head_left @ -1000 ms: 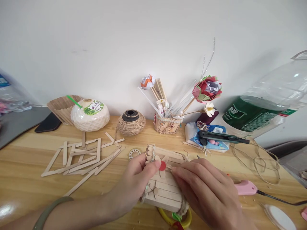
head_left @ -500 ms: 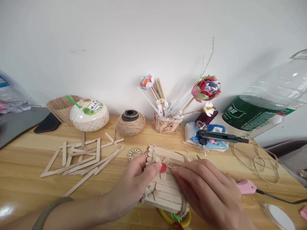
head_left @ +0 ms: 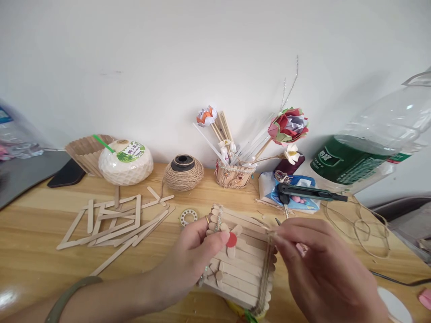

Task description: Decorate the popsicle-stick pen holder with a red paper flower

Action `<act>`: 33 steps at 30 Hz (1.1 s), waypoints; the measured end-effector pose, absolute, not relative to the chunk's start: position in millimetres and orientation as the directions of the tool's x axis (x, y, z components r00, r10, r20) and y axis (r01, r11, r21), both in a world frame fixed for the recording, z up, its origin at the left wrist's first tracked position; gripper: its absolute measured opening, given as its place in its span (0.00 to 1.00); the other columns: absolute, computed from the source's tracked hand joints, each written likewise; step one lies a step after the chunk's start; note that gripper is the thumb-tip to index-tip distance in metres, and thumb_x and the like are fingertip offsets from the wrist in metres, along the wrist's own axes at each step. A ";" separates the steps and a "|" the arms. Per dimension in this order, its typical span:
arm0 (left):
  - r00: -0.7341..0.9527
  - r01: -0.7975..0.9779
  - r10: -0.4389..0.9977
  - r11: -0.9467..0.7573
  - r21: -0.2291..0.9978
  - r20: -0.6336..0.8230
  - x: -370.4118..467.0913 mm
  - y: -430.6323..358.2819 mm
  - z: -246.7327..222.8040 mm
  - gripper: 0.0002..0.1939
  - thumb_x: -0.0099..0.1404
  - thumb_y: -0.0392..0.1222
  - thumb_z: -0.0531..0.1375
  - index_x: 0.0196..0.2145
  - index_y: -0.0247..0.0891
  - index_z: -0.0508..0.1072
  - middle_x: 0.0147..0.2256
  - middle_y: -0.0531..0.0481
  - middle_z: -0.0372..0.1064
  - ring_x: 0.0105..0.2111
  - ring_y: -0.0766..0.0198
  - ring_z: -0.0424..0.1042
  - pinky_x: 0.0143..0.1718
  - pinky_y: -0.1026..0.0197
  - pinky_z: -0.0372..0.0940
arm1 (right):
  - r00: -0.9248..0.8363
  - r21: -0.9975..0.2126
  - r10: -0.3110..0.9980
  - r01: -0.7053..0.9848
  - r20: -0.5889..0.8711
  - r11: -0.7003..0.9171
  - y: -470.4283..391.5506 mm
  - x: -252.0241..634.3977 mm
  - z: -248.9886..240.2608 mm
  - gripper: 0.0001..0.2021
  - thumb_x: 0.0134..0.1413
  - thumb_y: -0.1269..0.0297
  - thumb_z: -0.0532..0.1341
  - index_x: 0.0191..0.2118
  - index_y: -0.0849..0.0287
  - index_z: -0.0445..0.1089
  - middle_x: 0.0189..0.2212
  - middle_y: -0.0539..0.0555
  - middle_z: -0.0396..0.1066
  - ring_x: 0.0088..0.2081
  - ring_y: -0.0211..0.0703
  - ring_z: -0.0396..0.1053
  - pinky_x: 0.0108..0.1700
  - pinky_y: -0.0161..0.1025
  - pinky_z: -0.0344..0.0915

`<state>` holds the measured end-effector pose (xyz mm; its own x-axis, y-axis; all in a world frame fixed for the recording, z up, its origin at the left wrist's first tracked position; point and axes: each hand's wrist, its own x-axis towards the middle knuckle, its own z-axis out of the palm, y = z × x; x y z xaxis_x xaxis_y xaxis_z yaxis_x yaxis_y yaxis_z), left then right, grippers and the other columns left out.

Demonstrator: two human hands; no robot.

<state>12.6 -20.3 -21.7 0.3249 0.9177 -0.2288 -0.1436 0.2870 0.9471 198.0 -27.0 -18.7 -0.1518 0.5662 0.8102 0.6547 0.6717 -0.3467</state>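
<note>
A craft-stick panel [head_left: 244, 269] of pale wooden sticks with rounded ends is tilted toward me. My left hand [head_left: 198, 251] grips its left side, thumb beside a red disc [head_left: 231, 239] on a small cluster of stick pieces. Below that lies a second small cluster with a round wooden centre [head_left: 219, 276]. Glittery trim runs down the left edge, and brown twine [head_left: 264, 278] follows the right edge. At the upper right corner my right hand [head_left: 303, 251] pinches a strand that looks like this twine; its fingertips partly hide it. Yellow scissor handles show partly under the panel.
Loose craft sticks [head_left: 114, 220] lie at left. Behind stand a white coconut [head_left: 126, 166], a twine spool [head_left: 183, 172], and a holder with paper flowers [head_left: 235, 175]. At right are a cutter [head_left: 313, 193], a large bottle [head_left: 350, 159] and loose twine [head_left: 363, 229].
My right hand has moved right, from near the red disc to the panel's upper right corner, uncovering the right edge. My left hand keeps its hold on the panel.
</note>
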 end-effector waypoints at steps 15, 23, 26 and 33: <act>0.260 -0.006 0.962 0.094 0.996 -0.089 -3.2 14.0 -39.4 0.19 0.60 0.57 0.58 0.30 0.36 0.69 0.27 0.53 0.65 0.27 0.66 0.63 0.28 0.65 0.59 | -0.273 -0.940 0.921 0.124 0.277 0.319 -15.0 203.5 4.6 0.11 0.48 0.61 0.68 0.33 0.58 0.66 0.23 0.48 0.69 0.22 0.34 0.68 0.21 0.29 0.65; 0.297 0.131 0.954 -0.013 0.991 -0.027 -8.6 14.1 -34.3 0.19 0.60 0.57 0.57 0.29 0.36 0.69 0.26 0.54 0.64 0.26 0.66 0.62 0.28 0.65 0.59 | -0.415 -0.964 0.872 0.168 -0.258 -0.206 -86.7 244.7 -63.1 0.16 0.46 0.54 0.67 0.32 0.55 0.62 0.17 0.42 0.60 0.18 0.29 0.53 0.18 0.28 0.47; 0.278 0.159 0.960 -0.024 0.987 -0.021 -7.3 11.8 -32.8 0.20 0.61 0.58 0.56 0.29 0.36 0.69 0.25 0.54 0.64 0.26 0.66 0.63 0.27 0.65 0.58 | -0.361 -0.932 0.862 0.210 -0.355 -0.295 -107.6 249.3 -82.3 0.16 0.41 0.57 0.69 0.32 0.56 0.64 0.18 0.41 0.56 0.19 0.29 0.49 0.19 0.27 0.42; 0.282 0.184 0.959 -0.073 0.980 0.018 -7.8 9.4 -31.8 0.20 0.62 0.58 0.55 0.31 0.36 0.69 0.30 0.51 0.68 0.33 0.61 0.67 0.34 0.63 0.60 | -0.380 -0.823 0.881 0.568 -0.282 -0.019 -108.8 236.7 -58.6 0.06 0.48 0.76 0.60 0.27 0.59 0.71 0.21 0.46 0.67 0.22 0.32 0.60 0.21 0.27 0.54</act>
